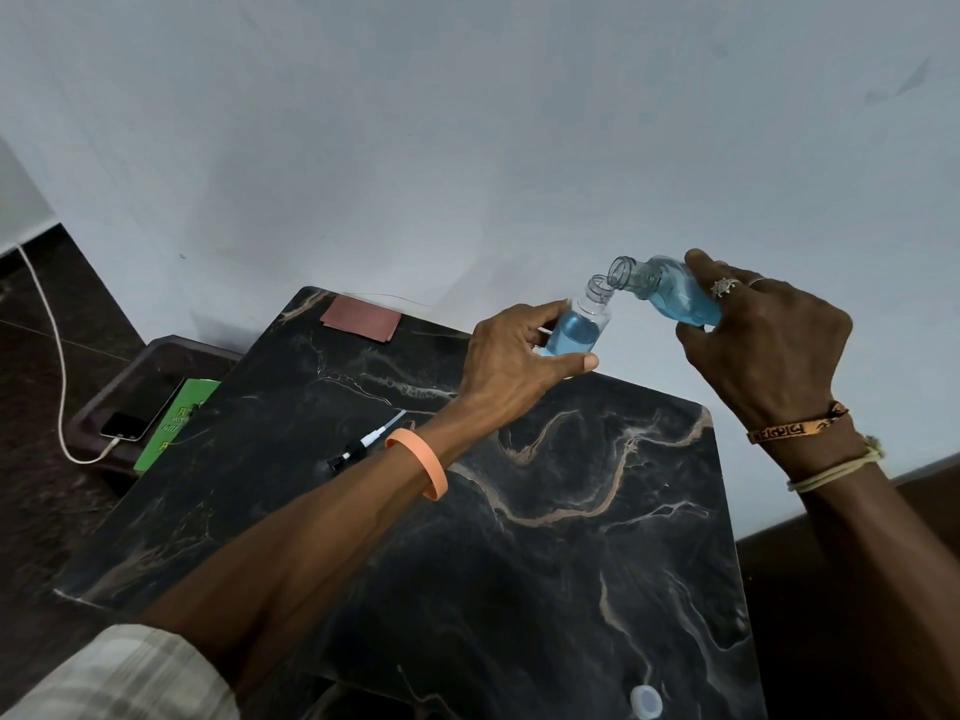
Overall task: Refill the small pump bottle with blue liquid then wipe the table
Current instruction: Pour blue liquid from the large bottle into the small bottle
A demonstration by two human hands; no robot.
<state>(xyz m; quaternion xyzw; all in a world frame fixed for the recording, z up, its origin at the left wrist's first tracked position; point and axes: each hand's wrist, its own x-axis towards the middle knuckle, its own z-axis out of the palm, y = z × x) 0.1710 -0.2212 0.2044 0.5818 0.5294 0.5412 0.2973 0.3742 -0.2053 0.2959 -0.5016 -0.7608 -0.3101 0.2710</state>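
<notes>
— White round cap (646, 702) and black-and-white pump head (363, 443) are lying on the black marble table (519, 553). Status?
— Refilling: left hand (511, 363) is gripping the half-blue small clear bottle (579, 327) above the far edge; right hand (763, 345) is gripping the tilted larger clear bottle (670, 293) at its mouth. Wiping pending. Green card (174, 423) print is unreadable.

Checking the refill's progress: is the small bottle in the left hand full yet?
Not yet. Blue liquid in the small bottle stops below its shoulder; the neck above is clear and uncapped.
</notes>
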